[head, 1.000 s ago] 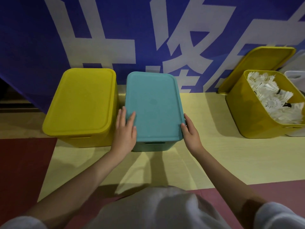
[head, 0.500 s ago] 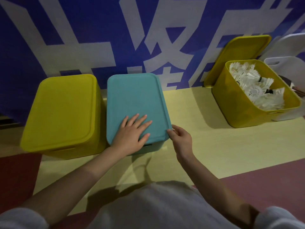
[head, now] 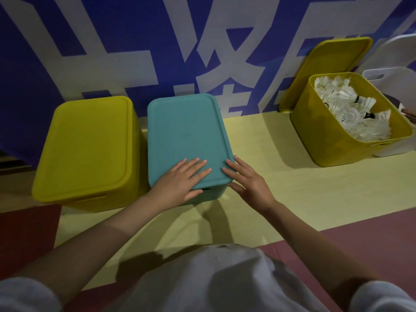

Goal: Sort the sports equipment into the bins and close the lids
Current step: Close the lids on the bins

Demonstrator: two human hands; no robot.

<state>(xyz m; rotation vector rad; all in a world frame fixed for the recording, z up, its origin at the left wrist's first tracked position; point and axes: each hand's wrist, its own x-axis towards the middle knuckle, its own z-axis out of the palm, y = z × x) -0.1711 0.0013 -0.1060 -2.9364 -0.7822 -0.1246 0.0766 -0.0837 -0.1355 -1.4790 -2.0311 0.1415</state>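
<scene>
Fingers [head: 195, 166] of the left hand [head: 180, 181] are lying straight and slightly spread, pressing flat on the teal lid [head: 186, 140]; the right hand [head: 247, 179] is resting at the lid's near right corner, fingers straight, thumb under the rim.

Teal bin [head: 209, 195]: sitting on the yellow floor strip [head: 258, 143], just beside the closed yellow bin [head: 90, 149]. The lid is looking like thin, stiff, smooth plastic, likely light; pressing at corners and rims should be seating it best.

Open yellow bin [head: 333, 143]: standing well apart to the right, holding white shuttlecocks [head: 351, 109], which are looking light and fragile. Its yellow lid [head: 326, 70] is leaning against the blue banner [head: 67, 30] behind. A white bin [head: 391, 79] is standing beside it. Nothing is blocking the way between.
</scene>
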